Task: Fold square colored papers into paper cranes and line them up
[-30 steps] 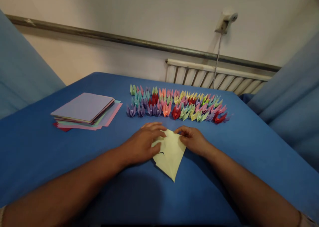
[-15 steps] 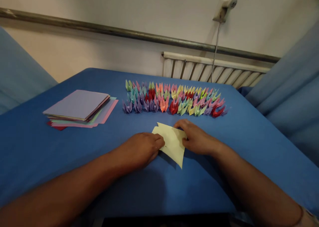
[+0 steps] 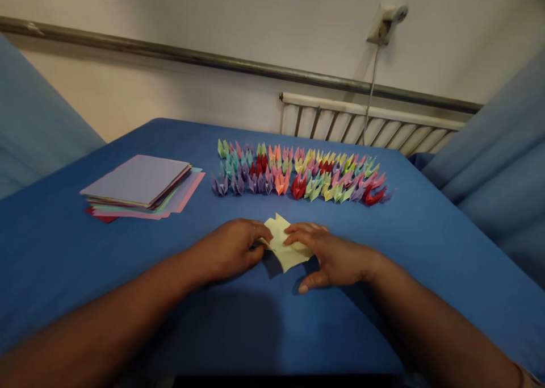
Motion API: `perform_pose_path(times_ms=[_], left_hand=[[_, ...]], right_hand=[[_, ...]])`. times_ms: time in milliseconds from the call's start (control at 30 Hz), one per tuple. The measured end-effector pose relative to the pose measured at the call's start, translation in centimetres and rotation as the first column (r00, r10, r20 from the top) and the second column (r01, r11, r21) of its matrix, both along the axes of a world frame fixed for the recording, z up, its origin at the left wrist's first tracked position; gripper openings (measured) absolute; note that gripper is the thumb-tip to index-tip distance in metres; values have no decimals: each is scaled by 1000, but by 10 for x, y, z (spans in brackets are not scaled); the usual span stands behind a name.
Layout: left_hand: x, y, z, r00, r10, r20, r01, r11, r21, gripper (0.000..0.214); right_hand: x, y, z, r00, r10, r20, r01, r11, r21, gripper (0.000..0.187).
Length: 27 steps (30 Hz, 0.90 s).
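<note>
A pale yellow sheet of origami paper, partly folded, lies between my hands above the blue-covered table. My left hand pinches its left edge between thumb and fingers. On the paper's right side rests my right hand, its fingers laid over the surface and its thumb spread away toward me. The right edge of the sheet is hidden under that hand. Just beyond stand several rows of small folded paper cranes in many colours.
A stack of coloured paper sheets lies on the blue table cover at the left. Behind the table are a metal rail, a radiator and a wall socket with a hanging cord. Blue curtains hang at both sides.
My right hand has shifted from gripping the paper's right edge to lying across it with the thumb spread. The paper has turned and its near corner has shifted left. My left hand moved slightly left.
</note>
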<state>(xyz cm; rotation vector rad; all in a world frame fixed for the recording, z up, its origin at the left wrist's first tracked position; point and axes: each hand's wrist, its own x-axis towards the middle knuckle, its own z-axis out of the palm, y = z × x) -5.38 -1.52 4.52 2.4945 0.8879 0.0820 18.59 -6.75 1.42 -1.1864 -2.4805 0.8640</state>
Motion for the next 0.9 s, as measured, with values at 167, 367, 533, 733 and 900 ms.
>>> perform_pose_path(times_ms=[167,367,533,733,900], left_hand=[[0,-2,1,998,-53,-34,53,999,4,28],[1,2,-5,999,-42,-13,42,999,35,21],[-1,7,-3,991,-127,50,126,992,24,50],[2,10,-17,981,-187,-43,192,954,229,77],[2,12,-22,982,-170,-78,185,940,286,79]], right_hand=[[-14,-1,-2,1000,-10,4,9,985,172,22],[-13,6,-9,989,-144,-44,148,984,95,15],[-13,4,-12,989,-104,-109,110,993,45,30],[-17,3,-8,987,-104,-120,110,993,44,28],[-18,3,-5,984,-111,-139,115,993,20,24]])
